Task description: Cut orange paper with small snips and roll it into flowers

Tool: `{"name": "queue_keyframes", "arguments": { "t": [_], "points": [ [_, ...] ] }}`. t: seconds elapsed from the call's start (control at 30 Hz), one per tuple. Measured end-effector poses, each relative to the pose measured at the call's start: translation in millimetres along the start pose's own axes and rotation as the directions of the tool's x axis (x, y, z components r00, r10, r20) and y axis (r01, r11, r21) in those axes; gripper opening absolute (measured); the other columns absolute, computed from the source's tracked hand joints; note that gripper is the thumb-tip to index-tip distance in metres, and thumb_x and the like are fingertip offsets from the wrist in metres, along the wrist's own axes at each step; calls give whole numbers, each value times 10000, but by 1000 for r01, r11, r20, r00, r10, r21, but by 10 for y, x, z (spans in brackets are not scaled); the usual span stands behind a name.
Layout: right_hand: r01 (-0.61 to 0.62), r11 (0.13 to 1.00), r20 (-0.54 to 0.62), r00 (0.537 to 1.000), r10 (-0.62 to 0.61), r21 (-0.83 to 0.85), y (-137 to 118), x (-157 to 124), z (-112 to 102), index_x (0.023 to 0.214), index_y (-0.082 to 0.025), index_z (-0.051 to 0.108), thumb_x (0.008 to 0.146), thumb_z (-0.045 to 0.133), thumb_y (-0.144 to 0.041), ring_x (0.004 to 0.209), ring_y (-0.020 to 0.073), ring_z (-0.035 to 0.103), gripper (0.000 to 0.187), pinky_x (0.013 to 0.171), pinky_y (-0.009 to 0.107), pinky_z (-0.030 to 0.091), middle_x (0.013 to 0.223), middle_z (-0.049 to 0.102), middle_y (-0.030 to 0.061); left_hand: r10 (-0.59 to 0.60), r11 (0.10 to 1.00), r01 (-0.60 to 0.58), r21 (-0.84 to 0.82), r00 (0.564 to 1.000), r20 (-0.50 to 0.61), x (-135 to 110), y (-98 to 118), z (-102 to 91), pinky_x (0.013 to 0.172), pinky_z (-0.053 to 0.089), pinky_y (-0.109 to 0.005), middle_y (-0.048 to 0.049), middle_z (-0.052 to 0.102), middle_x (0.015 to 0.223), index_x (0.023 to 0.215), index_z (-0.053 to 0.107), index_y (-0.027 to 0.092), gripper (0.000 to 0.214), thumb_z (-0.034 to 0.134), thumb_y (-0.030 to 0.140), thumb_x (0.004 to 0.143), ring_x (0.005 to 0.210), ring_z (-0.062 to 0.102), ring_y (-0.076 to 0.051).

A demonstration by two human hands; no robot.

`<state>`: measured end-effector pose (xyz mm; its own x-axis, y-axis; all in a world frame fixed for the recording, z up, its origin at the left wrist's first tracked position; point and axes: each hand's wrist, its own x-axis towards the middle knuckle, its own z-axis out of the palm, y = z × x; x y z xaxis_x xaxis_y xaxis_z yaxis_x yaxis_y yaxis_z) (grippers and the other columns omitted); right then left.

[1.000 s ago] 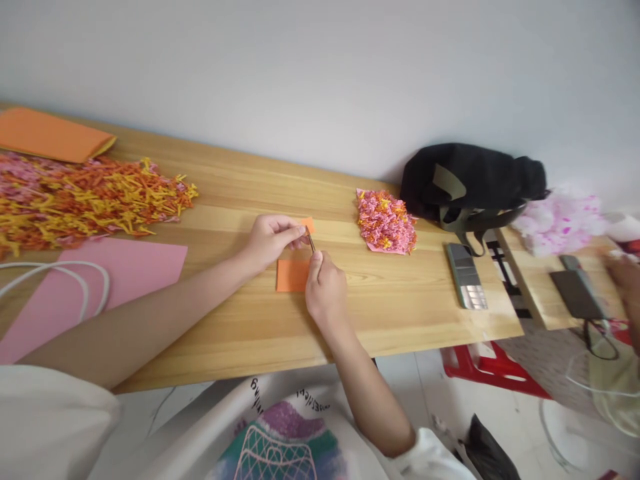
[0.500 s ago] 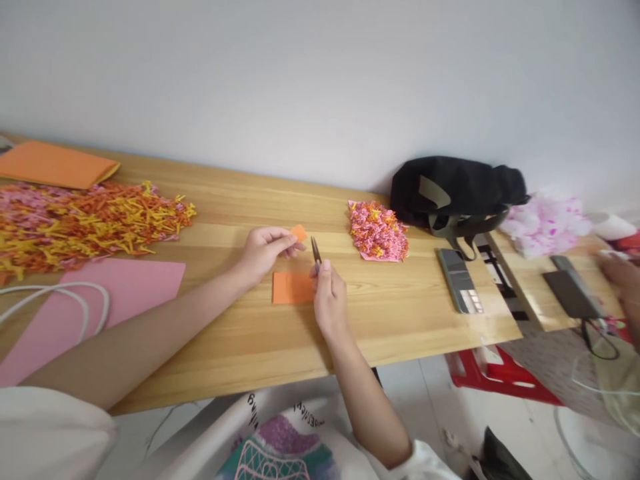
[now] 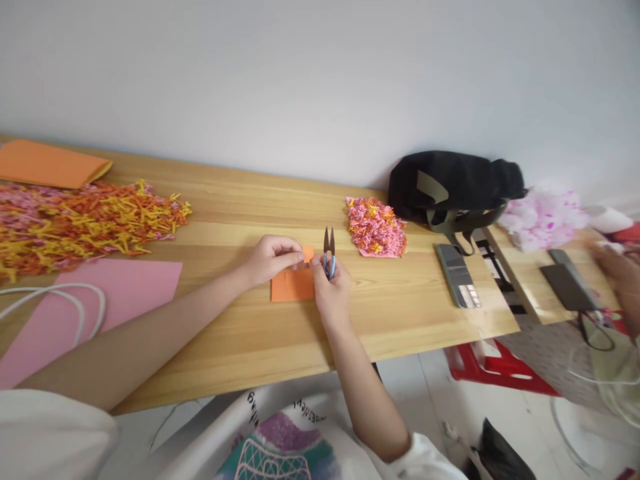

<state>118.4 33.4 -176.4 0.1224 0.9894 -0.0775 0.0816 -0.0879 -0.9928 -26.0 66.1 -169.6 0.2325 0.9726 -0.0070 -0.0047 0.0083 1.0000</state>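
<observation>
My left hand point(image 3: 276, 259) pinches a small orange piece of paper or foam sheet point(image 3: 309, 253) between thumb and fingers. My right hand point(image 3: 333, 290) is closed around thread snips point(image 3: 329, 255) with blue handles, their two blades apart and pointing away from me. The thumb of my right hand is close to the orange piece; whether it touches is hard to see. Below both hands, a larger orange rectangle point(image 3: 290, 287) lies flat on the wooden table point(image 3: 240, 333), partly hidden by the hands.
On the left lie a pile of pink, orange and yellow bits point(image 3: 100, 223), a pink sheet point(image 3: 135, 283), a white cable point(image 3: 100, 310) and an orange folded sheet point(image 3: 50, 163). Rightward are a heap of curled bits point(image 3: 377, 227), a black bag point(image 3: 450, 187), a phone point(image 3: 456, 275) and another person's hand point(image 3: 617, 273).
My two hands have come together, the left one moving right with the small orange piece. The snips have turned upright, and their blades now show spread apart.
</observation>
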Motion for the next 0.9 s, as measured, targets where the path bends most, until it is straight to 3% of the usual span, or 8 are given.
{"name": "queue_keyframes", "arguments": {
  "t": [0.13, 0.27, 0.53, 0.67, 0.77, 0.9],
  "points": [
    [-111, 987, 37, 994, 107, 119, 31, 1, 1, 701, -209, 517, 759, 589, -418, 513, 86, 310, 229, 507, 232, 287, 561, 361, -85, -44, 994, 43, -104, 999, -5, 17, -48, -15, 590, 464, -266, -10, 645, 601, 696, 670, 142, 124, 613, 241, 646, 559, 565, -128],
    [-197, 962, 100, 978, 181, 187, 18, 10, 10, 668, -219, 465, 722, 597, -421, 491, 80, 229, 247, 462, 229, 204, 536, 286, -97, -70, 987, 73, -141, 997, 23, 4, -60, -9, 594, 477, -250, -4, 651, 710, 856, 687, 141, 256, 667, 201, 608, 598, 564, -114],
    [-162, 981, 108, 983, 151, 106, 52, 18, 49, 637, -229, 404, 744, 562, -390, 497, 85, 271, 250, 466, 219, 232, 531, 295, -90, 25, 999, -24, -40, 1000, 13, 2, -41, -12, 642, 456, -263, -31, 663, 771, 757, 673, 155, 127, 678, 187, 634, 683, 573, -141],
    [-26, 989, 53, 998, 34, -146, 5, -12, -42, 804, -209, 516, 878, 454, -452, 525, 121, 413, 262, 539, 244, 350, 577, 425, -63, 75, 997, -75, 14, 997, -30, 14, -36, -24, 643, 443, -275, -19, 616, 708, 667, 655, 169, 35, 643, 182, 637, 677, 555, -153],
    [56, 827, 2, 998, -66, -559, -63, -24, -193, 1113, -175, 538, 970, 358, -398, 652, 193, 566, 320, 621, 297, 414, 775, 622, 39, 116, 993, -113, 41, 990, -83, 17, -36, -39, 694, 449, -295, -18, 597, 708, 643, 647, 179, 21, 639, 195, 653, 712, 555, -167],
    [18, 470, -17, 997, -70, -883, -85, -62, -290, 1189, -126, 545, 943, 360, -125, 894, 291, 631, 308, 733, 378, 466, 1045, 637, 187, 165, 985, -158, 75, 981, -101, 20, -34, -56, 712, 435, -305, -23, 563, 722, 607, 639, 184, 56, 638, 201, 660, 733, 533, -173]
  ]
}}
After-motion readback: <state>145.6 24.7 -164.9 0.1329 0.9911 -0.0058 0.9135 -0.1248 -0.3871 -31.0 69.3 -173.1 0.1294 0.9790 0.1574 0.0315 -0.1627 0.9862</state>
